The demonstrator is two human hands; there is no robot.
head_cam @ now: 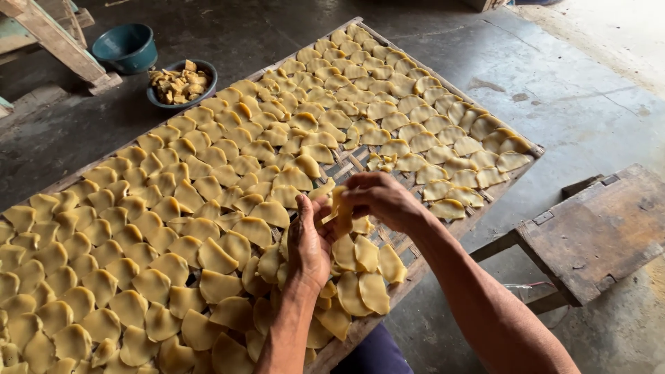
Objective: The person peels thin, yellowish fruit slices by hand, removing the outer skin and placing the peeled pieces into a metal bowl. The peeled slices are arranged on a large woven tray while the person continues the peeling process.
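Observation:
A long woven bamboo tray (528,154) lies on the floor, covered with several thin yellow dough slices (208,180) laid flat. My left hand (309,244) rests over the tray's near part, fingers closed on a small stack of yellow slices (325,190). My right hand (381,199) meets it from the right, pinching one yellow slice (341,211) off that stack with thumb and fingertips. Below the hands more slices overlap near the tray's front edge. A bare patch of weave (346,166) shows just beyond the hands.
A dark bowl of yellow chunks (181,84) sits at the tray's far left edge, a second teal bowl (126,47) behind it. A low wooden stool (599,232) stands to the right. Wooden legs (52,38) are at the top left. The floor is grey concrete.

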